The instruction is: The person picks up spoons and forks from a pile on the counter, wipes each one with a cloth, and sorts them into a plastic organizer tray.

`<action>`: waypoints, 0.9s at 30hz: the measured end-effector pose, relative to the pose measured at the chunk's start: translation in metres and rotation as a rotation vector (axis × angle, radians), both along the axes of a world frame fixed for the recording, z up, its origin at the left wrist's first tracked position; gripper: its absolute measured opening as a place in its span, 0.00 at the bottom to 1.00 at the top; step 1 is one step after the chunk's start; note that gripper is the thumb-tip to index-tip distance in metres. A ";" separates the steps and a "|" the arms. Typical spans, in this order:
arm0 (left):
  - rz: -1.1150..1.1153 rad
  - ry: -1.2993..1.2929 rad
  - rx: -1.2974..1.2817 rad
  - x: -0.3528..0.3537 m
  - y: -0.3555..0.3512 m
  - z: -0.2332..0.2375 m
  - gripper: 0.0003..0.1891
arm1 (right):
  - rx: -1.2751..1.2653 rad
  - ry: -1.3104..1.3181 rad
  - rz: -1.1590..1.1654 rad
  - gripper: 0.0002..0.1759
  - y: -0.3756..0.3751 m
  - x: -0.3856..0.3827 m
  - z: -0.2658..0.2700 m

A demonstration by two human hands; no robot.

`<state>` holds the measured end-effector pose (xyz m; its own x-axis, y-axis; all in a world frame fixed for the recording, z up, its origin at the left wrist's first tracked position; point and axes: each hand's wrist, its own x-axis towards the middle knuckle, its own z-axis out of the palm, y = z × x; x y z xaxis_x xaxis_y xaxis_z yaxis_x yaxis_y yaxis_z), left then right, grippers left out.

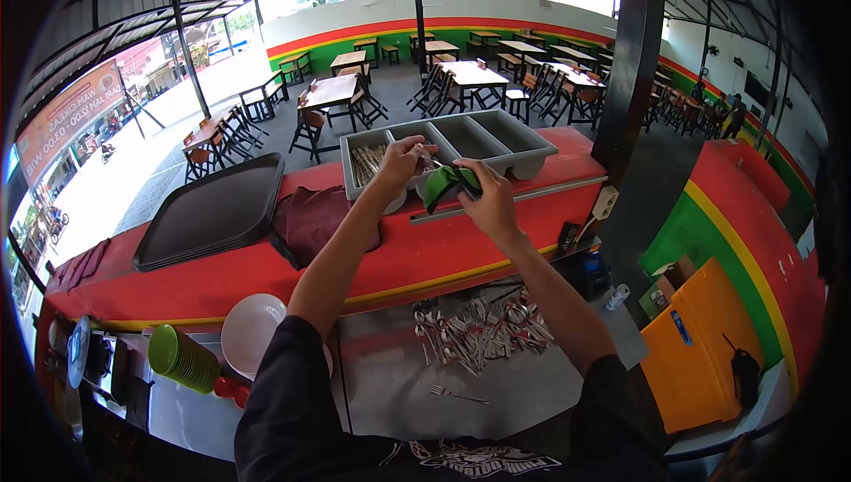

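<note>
My left hand (403, 163) is closed on a thin shiny piece of cutlery (432, 163); whether it is a spoon or a fork I cannot tell. My right hand (490, 203) grips a dark green cloth (443, 186) bunched around the other end of the piece. Both hands are raised in front of a grey cutlery tray (530, 161) on the red counter. Its leftmost compartment holds upended cutlery (366, 163). Below, a heap of spoons and forks (483, 329) covers part of the steel worktop, with a single fork (459, 394) lying apart nearer to me.
Dark serving trays (213, 211) lie stacked on the red counter (328, 276), beside a maroon cloth (324, 223). Green stacked bowls (182, 358) and a white plate (252, 333) stand lower left. An orange container (705, 349) and a can (618, 296) are at the right.
</note>
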<state>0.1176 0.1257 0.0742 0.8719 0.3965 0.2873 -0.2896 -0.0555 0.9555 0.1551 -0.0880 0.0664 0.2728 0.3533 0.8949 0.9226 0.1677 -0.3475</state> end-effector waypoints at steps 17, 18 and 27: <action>0.230 0.384 0.393 0.108 0.109 -0.015 0.12 | -0.521 0.157 -0.250 0.20 0.098 0.076 0.009; 0.234 0.405 0.396 0.108 0.105 -0.013 0.13 | -0.546 0.165 -0.259 0.20 0.101 0.078 0.010; 0.289 0.387 0.550 0.125 0.121 -0.028 0.14 | -0.610 0.202 -0.367 0.21 0.113 0.080 0.009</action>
